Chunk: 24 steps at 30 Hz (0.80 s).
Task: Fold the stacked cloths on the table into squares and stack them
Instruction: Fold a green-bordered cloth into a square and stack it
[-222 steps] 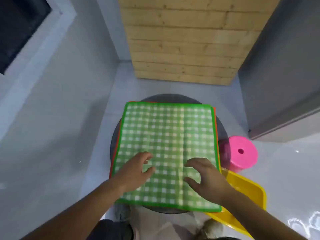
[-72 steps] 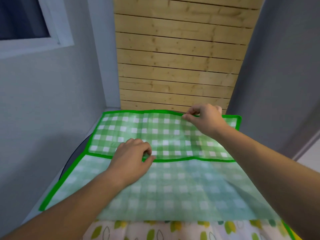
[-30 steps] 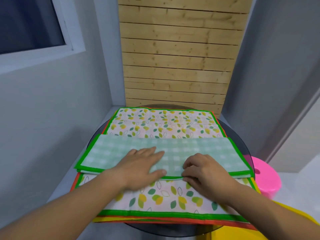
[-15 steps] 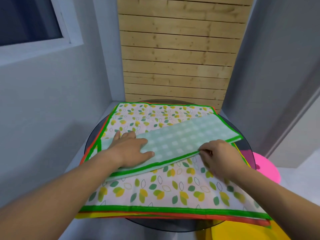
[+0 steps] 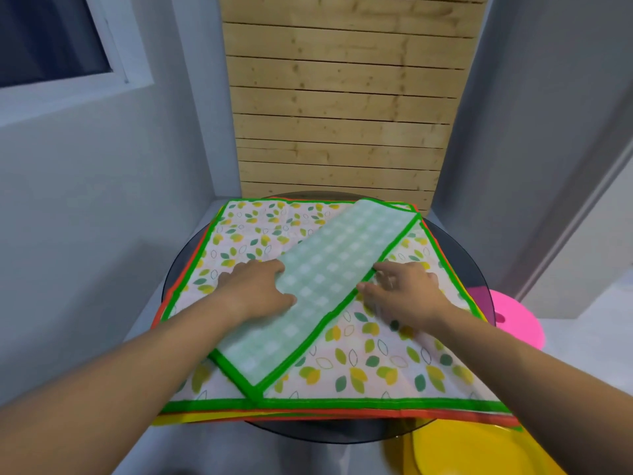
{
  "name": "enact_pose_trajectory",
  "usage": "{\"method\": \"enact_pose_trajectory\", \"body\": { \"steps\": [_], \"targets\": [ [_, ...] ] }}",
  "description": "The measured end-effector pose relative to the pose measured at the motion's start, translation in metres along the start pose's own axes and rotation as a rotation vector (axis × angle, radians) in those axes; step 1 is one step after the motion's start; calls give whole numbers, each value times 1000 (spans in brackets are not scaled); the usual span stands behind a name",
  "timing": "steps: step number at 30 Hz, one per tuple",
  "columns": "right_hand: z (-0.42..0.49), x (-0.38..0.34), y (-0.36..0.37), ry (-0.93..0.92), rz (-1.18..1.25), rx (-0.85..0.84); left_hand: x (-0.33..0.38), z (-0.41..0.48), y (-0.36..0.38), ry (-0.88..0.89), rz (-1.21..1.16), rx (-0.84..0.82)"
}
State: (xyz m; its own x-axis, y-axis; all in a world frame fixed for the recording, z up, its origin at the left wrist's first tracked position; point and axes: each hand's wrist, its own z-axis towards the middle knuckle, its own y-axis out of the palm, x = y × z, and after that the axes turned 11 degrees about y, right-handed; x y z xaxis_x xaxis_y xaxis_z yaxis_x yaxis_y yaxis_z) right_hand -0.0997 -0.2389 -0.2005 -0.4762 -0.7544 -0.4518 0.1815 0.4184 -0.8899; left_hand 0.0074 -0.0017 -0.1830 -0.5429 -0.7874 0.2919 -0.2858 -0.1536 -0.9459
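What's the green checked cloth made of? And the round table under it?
The checked cloth looks like thin woven fabric, matt, with a stitched green border; it folds flat. The table looks like dark tinted glass: smooth, glossy rim.

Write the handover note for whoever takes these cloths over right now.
Left hand: flat on the green checked cloth.
Right hand: open, fingertips at that cloth's right edge.
The cloth is a long folded strip, lying diagonally on the leaf-print cloth atop the unfolded stack on the round table.
Done: strip folds. Left: fold it square, set it aside, fold the rest.
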Motion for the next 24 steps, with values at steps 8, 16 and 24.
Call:
{"method": "enact_pose_trajectory", "body": {
  "steps": [8, 16, 24],
  "targets": [
    [13, 8, -6, -26, -66, -58, 28, -19, -2, 58, -291, -110],
    [-4, 25, -12, -231, 33, 97, 30, -38, 30, 473, 112, -96],
    [-64, 21, -17, -543, 81, -142, 31, -58, 42, 758, 126, -40]
  ]
}}
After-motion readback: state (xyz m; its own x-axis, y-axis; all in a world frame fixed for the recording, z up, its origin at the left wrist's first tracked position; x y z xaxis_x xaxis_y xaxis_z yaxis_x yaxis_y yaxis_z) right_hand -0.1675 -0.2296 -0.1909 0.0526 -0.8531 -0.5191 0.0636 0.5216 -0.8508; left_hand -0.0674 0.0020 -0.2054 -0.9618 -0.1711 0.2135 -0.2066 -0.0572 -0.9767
